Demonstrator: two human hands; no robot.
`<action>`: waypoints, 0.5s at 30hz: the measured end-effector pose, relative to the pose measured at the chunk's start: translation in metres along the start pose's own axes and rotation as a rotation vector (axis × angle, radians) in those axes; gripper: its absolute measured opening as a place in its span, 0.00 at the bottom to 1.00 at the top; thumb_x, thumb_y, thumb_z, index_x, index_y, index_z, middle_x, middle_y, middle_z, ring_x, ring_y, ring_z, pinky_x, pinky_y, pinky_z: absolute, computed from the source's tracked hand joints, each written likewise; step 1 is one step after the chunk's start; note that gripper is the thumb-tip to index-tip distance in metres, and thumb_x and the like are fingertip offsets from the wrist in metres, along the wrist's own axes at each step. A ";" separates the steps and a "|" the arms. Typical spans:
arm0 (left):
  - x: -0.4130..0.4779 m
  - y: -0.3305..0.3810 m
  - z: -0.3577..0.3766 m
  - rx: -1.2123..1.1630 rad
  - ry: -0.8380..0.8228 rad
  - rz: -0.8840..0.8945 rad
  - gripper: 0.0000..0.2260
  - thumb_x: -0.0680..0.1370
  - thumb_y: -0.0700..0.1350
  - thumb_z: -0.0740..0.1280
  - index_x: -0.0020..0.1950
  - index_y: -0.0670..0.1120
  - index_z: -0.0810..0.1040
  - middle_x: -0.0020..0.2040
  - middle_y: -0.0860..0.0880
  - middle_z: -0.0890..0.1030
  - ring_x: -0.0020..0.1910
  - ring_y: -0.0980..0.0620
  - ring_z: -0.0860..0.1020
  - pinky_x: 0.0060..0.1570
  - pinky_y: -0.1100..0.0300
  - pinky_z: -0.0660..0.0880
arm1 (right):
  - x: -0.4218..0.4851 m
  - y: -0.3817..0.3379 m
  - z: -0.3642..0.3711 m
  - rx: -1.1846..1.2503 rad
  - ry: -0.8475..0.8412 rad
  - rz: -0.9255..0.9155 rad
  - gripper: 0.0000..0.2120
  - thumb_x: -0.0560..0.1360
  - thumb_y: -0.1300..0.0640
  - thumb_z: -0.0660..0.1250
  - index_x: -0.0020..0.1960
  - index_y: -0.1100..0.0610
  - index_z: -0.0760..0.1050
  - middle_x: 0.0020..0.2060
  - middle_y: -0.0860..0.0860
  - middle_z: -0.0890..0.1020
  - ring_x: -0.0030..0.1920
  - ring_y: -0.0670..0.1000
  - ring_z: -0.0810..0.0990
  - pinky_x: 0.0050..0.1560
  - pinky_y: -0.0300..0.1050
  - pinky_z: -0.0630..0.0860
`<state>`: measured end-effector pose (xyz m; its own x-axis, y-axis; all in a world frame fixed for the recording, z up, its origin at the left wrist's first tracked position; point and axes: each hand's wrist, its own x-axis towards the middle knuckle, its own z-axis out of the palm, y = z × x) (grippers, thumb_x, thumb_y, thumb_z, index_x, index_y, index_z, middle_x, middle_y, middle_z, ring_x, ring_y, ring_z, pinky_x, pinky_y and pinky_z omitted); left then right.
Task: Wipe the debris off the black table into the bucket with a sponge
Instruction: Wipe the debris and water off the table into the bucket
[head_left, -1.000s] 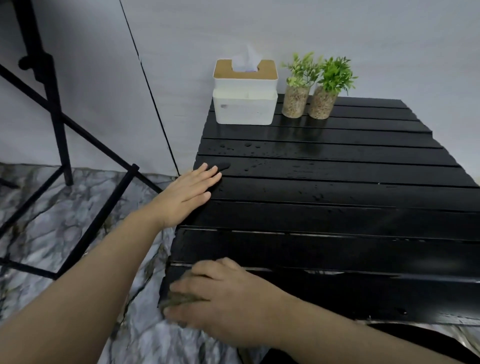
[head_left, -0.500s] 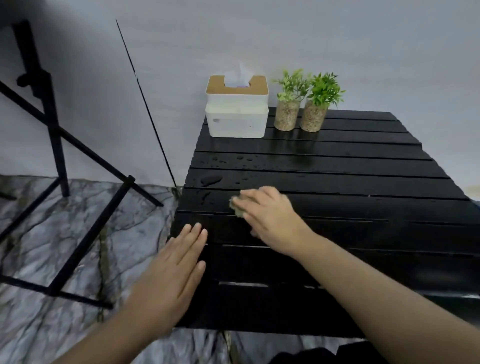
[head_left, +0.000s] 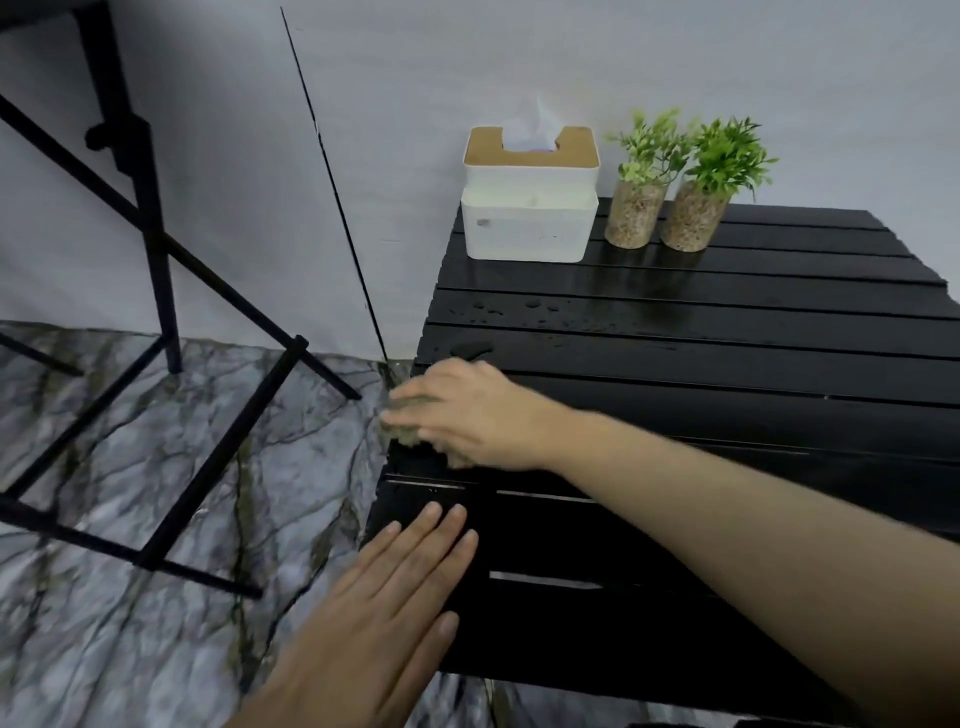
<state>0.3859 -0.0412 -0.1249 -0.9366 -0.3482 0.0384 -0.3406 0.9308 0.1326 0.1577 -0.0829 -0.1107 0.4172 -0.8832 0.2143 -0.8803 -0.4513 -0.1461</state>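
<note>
The black slatted table (head_left: 727, 364) fills the right half of the view, with water drops and a small dark puddle (head_left: 470, 349) near its left edge. My right hand (head_left: 467, 410) presses a greenish sponge (head_left: 402, 426) against the table's left edge, the sponge partly over the side. My left hand (head_left: 384, 613) lies flat, fingers apart, on the table's near left corner. No bucket shows in the frame.
A white tissue box (head_left: 530, 202) with a wooden lid and two small potted plants (head_left: 675, 182) stand at the table's back. A black metal stand (head_left: 156, 291) rises over the marble-patterned floor (head_left: 156, 519) on the left. A grey wall is behind.
My right hand slid the sponge left to the table's edge. My left hand stayed flat at the near left corner. The view shifted slightly.
</note>
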 end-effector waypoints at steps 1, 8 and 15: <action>0.000 0.000 -0.001 0.000 0.005 -0.002 0.23 0.80 0.53 0.50 0.74 0.49 0.59 0.74 0.52 0.62 0.74 0.55 0.56 0.70 0.59 0.52 | 0.006 0.015 -0.003 -0.073 -0.029 0.041 0.18 0.78 0.52 0.59 0.68 0.47 0.67 0.66 0.51 0.72 0.63 0.56 0.69 0.54 0.55 0.71; -0.001 0.007 -0.003 -0.054 0.028 -0.036 0.22 0.80 0.52 0.48 0.74 0.49 0.59 0.75 0.52 0.60 0.75 0.54 0.55 0.69 0.57 0.54 | 0.009 0.042 -0.009 -0.032 0.036 0.371 0.18 0.79 0.52 0.57 0.69 0.48 0.66 0.69 0.51 0.69 0.66 0.58 0.64 0.60 0.57 0.66; -0.002 0.007 -0.002 -0.115 -0.011 -0.053 0.22 0.81 0.54 0.46 0.76 0.52 0.51 0.77 0.54 0.53 0.76 0.56 0.48 0.71 0.57 0.47 | -0.047 0.049 -0.023 -0.075 0.044 0.363 0.17 0.80 0.51 0.56 0.69 0.46 0.67 0.70 0.50 0.68 0.68 0.56 0.64 0.63 0.56 0.65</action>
<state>0.3859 -0.0339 -0.1218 -0.9188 -0.3944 0.0179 -0.3782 0.8923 0.2465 0.0896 -0.0605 -0.1054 0.0665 -0.9769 0.2032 -0.9840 -0.0980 -0.1489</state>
